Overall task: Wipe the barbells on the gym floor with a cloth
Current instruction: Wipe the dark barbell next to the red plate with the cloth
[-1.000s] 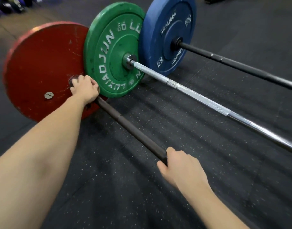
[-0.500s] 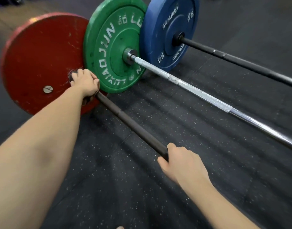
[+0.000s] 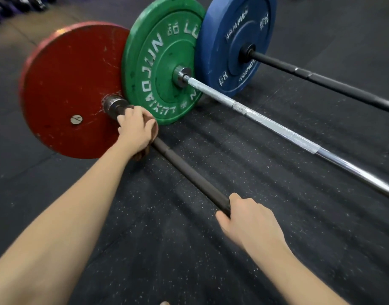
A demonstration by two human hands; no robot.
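Note:
Three barbells lie side by side on the black rubber floor. The nearest has a dark bar (image 3: 189, 175) and a red plate (image 3: 65, 84). My left hand (image 3: 135, 128) grips that bar a short way from the plate's collar (image 3: 112, 105), with a brownish cloth (image 3: 152, 135) wrapped round the bar under its fingers. My right hand (image 3: 246, 219) grips the same bar lower down, closer to me. Behind it lie a silver bar (image 3: 277, 128) with a green plate (image 3: 160, 62) and a black bar (image 3: 321, 79) with a blue plate (image 3: 235, 40).
Speckled black rubber flooring (image 3: 233, 249) spreads around the bars. Blurred dark and purple gear (image 3: 10, 7) lines the far left edge beside a paler strip of floor.
My left hand with the cloth has slid along the dark bar away from the red plate, uncovering the metal collar. My right hand keeps its grip in the same place.

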